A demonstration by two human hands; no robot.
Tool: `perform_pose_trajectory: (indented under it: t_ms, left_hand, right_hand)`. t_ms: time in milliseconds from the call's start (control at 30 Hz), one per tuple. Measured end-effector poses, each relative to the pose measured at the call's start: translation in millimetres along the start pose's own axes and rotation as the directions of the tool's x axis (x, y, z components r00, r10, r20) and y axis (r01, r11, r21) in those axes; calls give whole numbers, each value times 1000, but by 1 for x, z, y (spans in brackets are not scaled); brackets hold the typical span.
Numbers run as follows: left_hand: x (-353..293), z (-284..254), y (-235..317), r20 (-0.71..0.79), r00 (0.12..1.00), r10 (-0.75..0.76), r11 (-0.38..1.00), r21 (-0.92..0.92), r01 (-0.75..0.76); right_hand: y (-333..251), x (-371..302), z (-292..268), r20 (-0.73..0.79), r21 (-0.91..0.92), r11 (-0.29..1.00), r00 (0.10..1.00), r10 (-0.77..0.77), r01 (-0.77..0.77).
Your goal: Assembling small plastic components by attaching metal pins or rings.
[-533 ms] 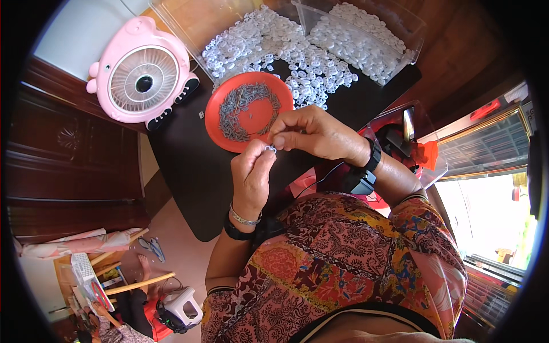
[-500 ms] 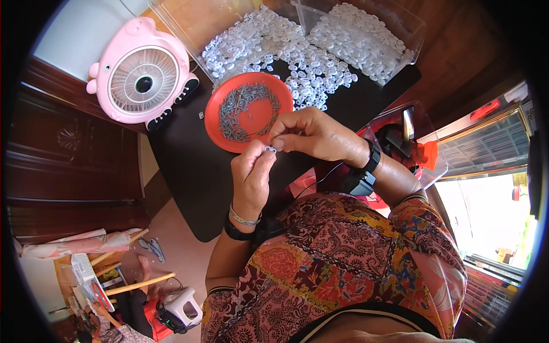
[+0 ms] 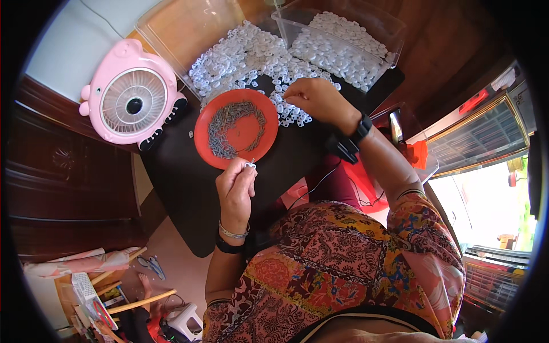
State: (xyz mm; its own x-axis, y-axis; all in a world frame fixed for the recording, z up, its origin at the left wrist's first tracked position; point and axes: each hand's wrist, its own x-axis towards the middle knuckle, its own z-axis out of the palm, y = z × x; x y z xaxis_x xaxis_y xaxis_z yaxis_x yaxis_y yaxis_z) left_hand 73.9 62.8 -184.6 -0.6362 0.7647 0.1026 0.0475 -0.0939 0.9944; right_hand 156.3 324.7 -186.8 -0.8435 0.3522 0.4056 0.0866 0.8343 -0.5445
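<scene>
Near the front rim of the orange-red plate (image 3: 271, 139), my left hand (image 3: 234, 191) pinches a small white two-holed plastic piece (image 3: 250, 165). A short grey pin seems to stick up from that piece. Many thin grey screw-like pins (image 3: 220, 128) lie on the plate, mostly in a ring round its bare middle. My right hand (image 3: 321, 102) is over the near right side of a heap of white plastic pieces (image 3: 246, 51). Its fingers are curled together, and whatever they may hold is hidden.
A clear plastic bin (image 3: 366, 84) with more white pieces stands at the back right of the black table (image 3: 183, 206). On the left is a pink animal-shaped fan (image 3: 91, 117). Another person's bare foot (image 3: 143, 280) shows at the lower left, near a white stool (image 3: 186, 323).
My right hand has left my left hand and moved away to the right, to the white pieces. My left hand keeps the white piece. The whole view has shifted slightly.
</scene>
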Motion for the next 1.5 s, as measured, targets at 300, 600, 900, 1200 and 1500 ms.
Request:
perform_pose_trajectory:
  t_ms: [300, 600, 900, 1200, 1500]
  left_hand:
    - [-2, -1, 0, 11, 1000, -15, 1000, -6, 15]
    - [2, 2, 0, 22, 1000, -8, 999, -38, 9]
    - [6, 16, 5, 38, 999, -3, 999, -53, 5]
    - [3, 18, 3, 50, 998, -33, 999, -29, 35]
    - [1, 18, 4, 37, 998, -55, 998, 20, 54]
  right_hand:
    - [28, 9, 28, 100, -299, 952, 994, -42, 71]
    - [-6, 0, 9, 226, 544, 815, 970, 84, -198]
    - [-57, -38, 21, 465, 874, 104, 879, 109, -475]
    - [-78, -46, 16, 334, 909, 240, 940, 66, -340]
    - [-84, -49, 18, 243, 876, 414, 968, 69, -249]
